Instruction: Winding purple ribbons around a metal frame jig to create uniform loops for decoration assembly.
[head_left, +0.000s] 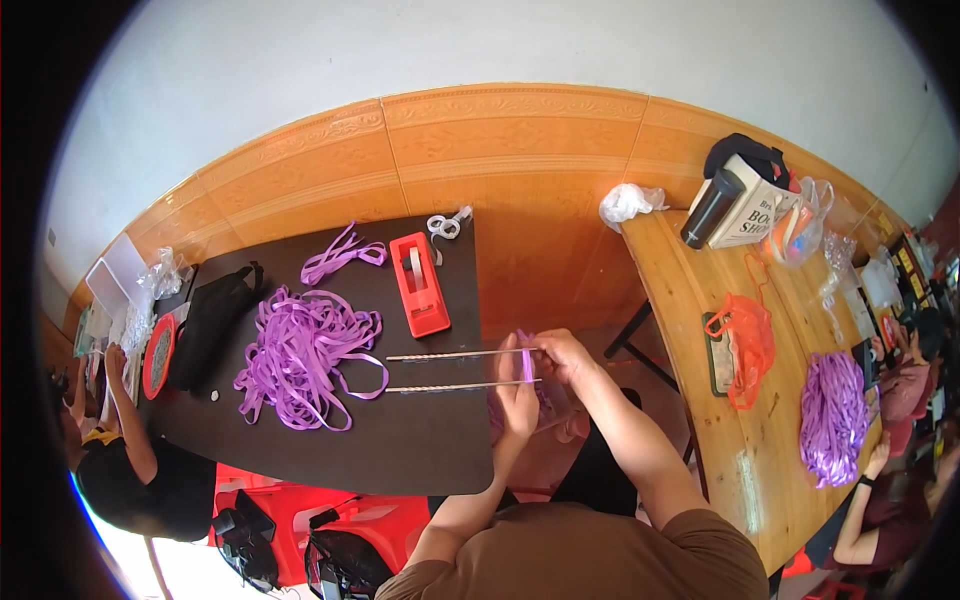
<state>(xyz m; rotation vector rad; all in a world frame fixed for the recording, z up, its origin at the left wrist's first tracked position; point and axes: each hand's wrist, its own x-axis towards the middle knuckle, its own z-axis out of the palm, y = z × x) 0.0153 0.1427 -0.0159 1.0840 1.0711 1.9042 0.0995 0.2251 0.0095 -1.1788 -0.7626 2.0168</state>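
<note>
Left hand [517, 392], right hand [562, 355]: both pinched shut on purple ribbon [527, 364] wound across two metal rods [455, 370]; rods run leftward over dark table [420, 450].

A purple ribbon strip [527, 364] (short, upright) wrapped across two parallel metal rods [462, 370] over the table edge

a red tape dispenser [420, 283] and black bag [210, 320] sit on the dark table [420, 450]; an orange bag [750, 345] lies on the wooden table [690, 300].
</note>
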